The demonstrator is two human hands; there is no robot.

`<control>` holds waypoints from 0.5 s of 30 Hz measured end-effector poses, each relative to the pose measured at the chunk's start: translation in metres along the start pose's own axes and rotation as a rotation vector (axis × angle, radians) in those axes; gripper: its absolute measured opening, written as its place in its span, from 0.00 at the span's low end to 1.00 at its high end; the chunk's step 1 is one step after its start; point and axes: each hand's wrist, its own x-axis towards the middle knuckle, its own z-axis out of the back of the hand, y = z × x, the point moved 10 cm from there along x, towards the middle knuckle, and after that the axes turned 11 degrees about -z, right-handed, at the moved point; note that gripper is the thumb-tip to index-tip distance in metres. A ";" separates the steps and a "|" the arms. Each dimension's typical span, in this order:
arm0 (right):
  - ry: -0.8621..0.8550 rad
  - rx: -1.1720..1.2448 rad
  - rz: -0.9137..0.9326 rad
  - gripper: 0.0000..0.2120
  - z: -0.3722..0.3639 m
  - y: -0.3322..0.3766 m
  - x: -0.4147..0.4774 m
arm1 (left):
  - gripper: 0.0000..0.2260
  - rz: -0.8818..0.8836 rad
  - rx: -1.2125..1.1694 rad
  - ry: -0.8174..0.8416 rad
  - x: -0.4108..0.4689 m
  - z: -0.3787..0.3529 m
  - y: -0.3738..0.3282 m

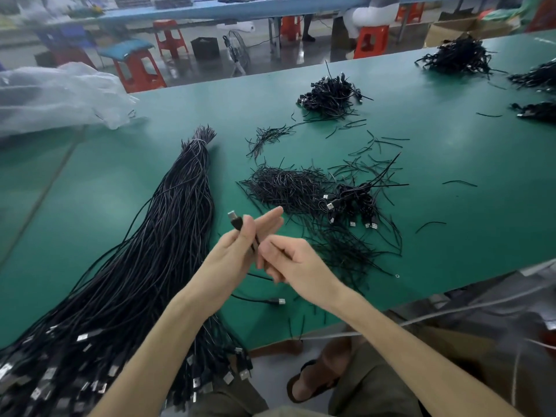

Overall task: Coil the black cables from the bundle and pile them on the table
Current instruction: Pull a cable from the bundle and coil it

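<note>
1. Right now my left hand (240,251) pinches one black cable (237,223) between thumb and straight fingers, its metal plug (231,215) sticking up past the thumb.
2. Right hand (290,258) is just beside the left, touching it, fingers curled round the same cable lower down.
3. Both hands are above the green worktop (451,164), near its front edge.
4. Under my wrists another plug end (281,301) lies flat on the worktop; can't tell whether it is the same cable.
5. Left of my hands lies the long bundle (150,251) of black cables. It is tied with a pale band (200,142) at the far end, fans out toward me, and its plug ends spill over the near edge.
6. Just right of and beyond the hands is a small pile of coiled cables (352,203), plugs showing.
7. Touching that pile on its left is a heap of short black ties (285,185), with more scattered around.
8. Farther back is a second coiled pile (329,96), well apart from the first.
9. More black heaps (457,55) sit at the far right corner.
10. Far left is a crumpled clear plastic bag (54,94).
11. Beyond the worktop are red stools (138,70) and a floor fan (239,52).
12. Below the edge is my sandalled foot (313,380).
</note>
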 end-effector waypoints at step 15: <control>-0.071 -0.146 -0.047 0.22 0.030 0.013 0.021 | 0.36 0.073 0.569 -0.145 -0.011 0.029 0.013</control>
